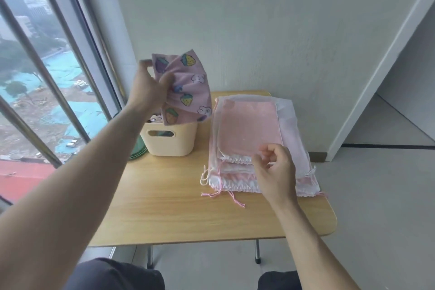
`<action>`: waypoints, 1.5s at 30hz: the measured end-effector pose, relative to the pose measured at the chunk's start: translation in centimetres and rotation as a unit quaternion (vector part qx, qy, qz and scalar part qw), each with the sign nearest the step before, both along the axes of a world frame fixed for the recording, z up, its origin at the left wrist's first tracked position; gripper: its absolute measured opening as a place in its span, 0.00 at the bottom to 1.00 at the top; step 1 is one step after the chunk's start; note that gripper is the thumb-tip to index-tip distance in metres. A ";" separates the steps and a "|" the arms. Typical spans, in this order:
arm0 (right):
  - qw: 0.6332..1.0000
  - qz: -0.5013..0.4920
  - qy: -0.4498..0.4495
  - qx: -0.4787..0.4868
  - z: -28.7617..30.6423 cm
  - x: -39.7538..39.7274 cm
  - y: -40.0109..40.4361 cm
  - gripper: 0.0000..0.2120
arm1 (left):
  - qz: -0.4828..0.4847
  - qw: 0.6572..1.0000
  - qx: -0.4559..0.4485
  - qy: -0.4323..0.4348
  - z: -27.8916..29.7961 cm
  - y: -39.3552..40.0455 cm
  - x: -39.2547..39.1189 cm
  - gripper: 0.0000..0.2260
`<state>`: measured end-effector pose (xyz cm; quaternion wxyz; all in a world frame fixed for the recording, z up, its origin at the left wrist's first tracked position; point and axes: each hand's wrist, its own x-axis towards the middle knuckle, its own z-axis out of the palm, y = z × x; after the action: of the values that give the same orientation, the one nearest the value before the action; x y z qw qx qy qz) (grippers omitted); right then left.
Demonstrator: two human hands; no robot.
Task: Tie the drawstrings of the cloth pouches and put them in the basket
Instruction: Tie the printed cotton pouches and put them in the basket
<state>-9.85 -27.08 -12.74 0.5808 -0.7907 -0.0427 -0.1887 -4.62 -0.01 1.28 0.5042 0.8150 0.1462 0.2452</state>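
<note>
My left hand [149, 88] grips a pink pouch printed with strawberries [188, 88] and holds it in the air just above the cream plastic basket [169, 142]. The basket stands at the table's back left and holds something small inside. A stack of several pink and white mesh pouches [249, 129] lies flat on the right of the table, with loose pink and white drawstrings [219, 186] trailing off its near edge. My right hand [274, 167] pinches the near edge of the top pink pouch in that stack.
The light wooden folding table [179, 209] stands against a white wall, next to a large window with metal bars [54, 92] on the left. A green object [138, 148] sits behind the basket's left side. My knees show under the table's near edge.
</note>
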 end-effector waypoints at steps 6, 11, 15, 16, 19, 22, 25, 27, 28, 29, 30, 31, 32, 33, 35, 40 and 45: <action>0.999 0.023 0.017 -0.026 -0.1 0.0 0.2 0.07 | -0.005 0.988 0.120 0.100 0.4 3.0 6.0 0.19; 0.998 0.046 0.028 -0.042 -0.2 0.7 0.9 0.07 | -0.058 0.942 0.236 0.230 -2.1 3.5 7.7 0.26; 0.995 0.070 0.036 -0.061 -0.5 1.2 1.9 0.06 | -0.058 0.935 0.271 0.221 -2.4 3.5 7.9 0.39; 0.995 0.075 0.039 -0.061 -0.6 1.3 2.1 0.06 | -0.053 0.938 0.269 0.211 -1.9 3.6 7.8 0.39; 0.992 0.090 0.048 -0.070 -0.6 1.2 2.6 0.07 | 0.000 0.969 0.182 0.165 -0.7 3.9 6.8 0.34; 0.991 0.099 0.055 -0.074 -0.5 1.0 3.0 0.08 | 0.010 0.957 0.204 0.206 -0.2 3.4 5.0 0.17; 0.989 0.107 0.062 -0.081 -0.5 0.6 3.3 0.07 | -0.001 0.906 0.264 0.330 -1.0 3.3 3.5 0.14; 0.987 0.117 0.067 -0.085 -0.7 0.2 3.4 0.05 | -0.019 0.891 0.316 0.326 -1.5 3.1 2.7 0.18; 0.986 0.125 0.070 -0.090 -0.8 0.1 3.4 0.04 | -0.018 0.875 0.355 0.329 -1.6 3.1 2.7 0.21; 0.984 0.135 0.073 -0.096 -0.8 -0.2 3.3 0.04 | -0.019 0.864 0.387 0.321 -1.6 3.0 2.3 0.23; 0.981 0.145 0.074 -0.106 -0.9 -0.3 3.2 0.03 | -0.021 0.853 0.411 0.322 -1.7 3.0 2.2 0.25; 0.978 0.155 0.075 -0.115 -0.9 -0.5 3.1 0.03 | -0.023 0.843 0.427 0.327 -1.8 2.9 2.1 0.26; 0.976 0.163 0.077 -0.121 -0.8 -0.6 3.0 0.04 | -0.027 0.832 0.435 0.342 -2.0 2.8 2.1 0.26; 0.975 0.168 0.079 -0.125 -0.8 -0.7 2.9 0.04 | -0.031 0.821 0.451 0.350 -2.3 2.8 2.2 0.27; 0.973 0.176 0.081 -0.127 -0.6 -0.9 2.7 0.06 | -0.026 0.807 0.482 0.340 -2.6 2.5 2.0 0.27; 0.970 0.182 0.079 -0.139 -0.5 -0.9 2.2 0.06 | -0.159 0.826 0.450 0.301 -2.4 0.7 2.6 0.22; 0.974 0.171 0.069 -0.133 -0.4 -0.5 2.2 0.05 | -0.227 0.787 0.401 0.411 -3.0 -0.6 3.2 0.21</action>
<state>-10.33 -24.86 -13.16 0.4954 -0.8531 -0.1617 -0.0242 -1.45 -0.64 -1.69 0.0651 0.9774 0.0389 -0.1975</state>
